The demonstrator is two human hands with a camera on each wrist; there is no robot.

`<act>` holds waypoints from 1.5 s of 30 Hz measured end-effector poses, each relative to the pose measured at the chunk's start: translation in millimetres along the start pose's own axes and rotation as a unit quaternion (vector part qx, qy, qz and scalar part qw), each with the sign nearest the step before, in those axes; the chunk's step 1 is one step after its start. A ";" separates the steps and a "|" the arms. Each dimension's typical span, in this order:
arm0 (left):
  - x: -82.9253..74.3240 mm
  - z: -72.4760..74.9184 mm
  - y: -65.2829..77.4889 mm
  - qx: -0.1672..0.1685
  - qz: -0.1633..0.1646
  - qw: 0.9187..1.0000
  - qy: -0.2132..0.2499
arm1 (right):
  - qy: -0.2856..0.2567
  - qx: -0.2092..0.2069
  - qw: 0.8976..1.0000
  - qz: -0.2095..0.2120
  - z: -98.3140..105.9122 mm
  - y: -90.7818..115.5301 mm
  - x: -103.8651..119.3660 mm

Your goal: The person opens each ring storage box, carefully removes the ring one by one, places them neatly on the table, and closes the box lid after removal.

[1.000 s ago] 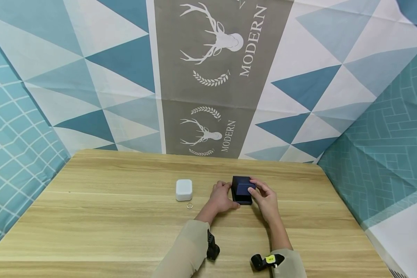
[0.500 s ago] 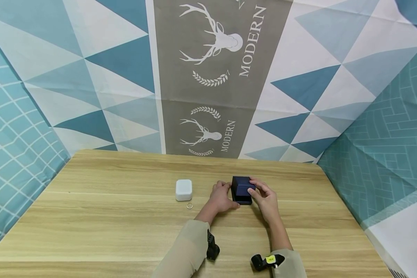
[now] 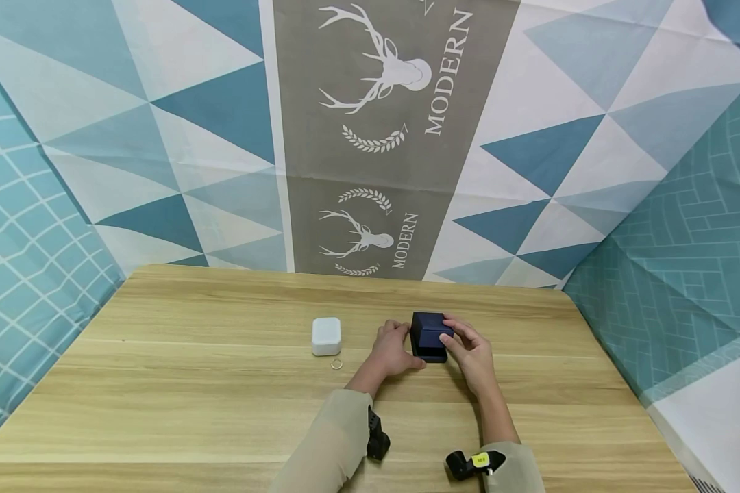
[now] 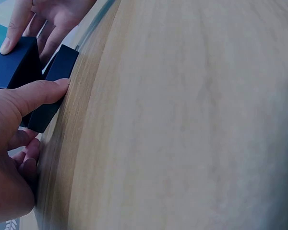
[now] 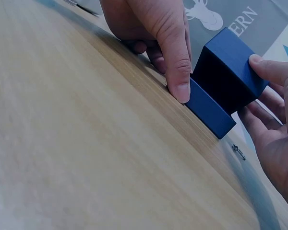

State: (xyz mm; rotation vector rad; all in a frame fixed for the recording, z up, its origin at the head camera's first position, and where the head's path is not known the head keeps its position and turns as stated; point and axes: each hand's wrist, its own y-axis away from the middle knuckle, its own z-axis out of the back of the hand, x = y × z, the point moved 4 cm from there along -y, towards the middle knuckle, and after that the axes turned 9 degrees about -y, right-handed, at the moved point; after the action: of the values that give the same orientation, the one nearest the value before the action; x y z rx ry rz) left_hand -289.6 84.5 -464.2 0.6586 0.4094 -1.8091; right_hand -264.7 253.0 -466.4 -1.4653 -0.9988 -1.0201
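A small dark blue jewelry box point(image 3: 433, 330) stands on the wooden table with its lid tilted up from the base. My left hand point(image 3: 392, 350) grips the base point(image 4: 61, 64) at its left side, thumb along the front edge. With thumb and fingers, my right hand point(image 3: 476, 352) holds the lid point(image 5: 235, 60) from the right. The right wrist view shows a dark gap between lid and base; the box's inside is in shadow. To the left lie a white rounded box point(image 3: 326, 335) and a thin ring point(image 3: 336, 364) just in front of it.
The wooden table point(image 3: 191, 397) ends at a patterned wall cloth point(image 3: 358, 137) behind the box. Teal cloths hang at both sides. A small dark metallic piece point(image 5: 238, 152) shows beyond the box in the right wrist view.
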 end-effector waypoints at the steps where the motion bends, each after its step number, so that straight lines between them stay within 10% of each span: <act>1: 0.0 0.0 0.0 0.000 0.000 1.000 -0.001 | 0.000 0.000 1.000 0.000 0.0 0.2 0.1; 45: -0.1 0.4 0.2 0.004 -0.003 1.000 -0.007 | 0.089 0.050 0.994 -0.036 4.2 -2.2 10.9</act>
State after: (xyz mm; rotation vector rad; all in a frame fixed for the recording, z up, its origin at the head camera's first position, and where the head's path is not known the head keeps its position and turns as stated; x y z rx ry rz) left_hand -289.5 84.3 -463.8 0.6520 0.3951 -1.8210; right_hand -263.3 258.1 -455.7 -1.2422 -0.9645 -1.1156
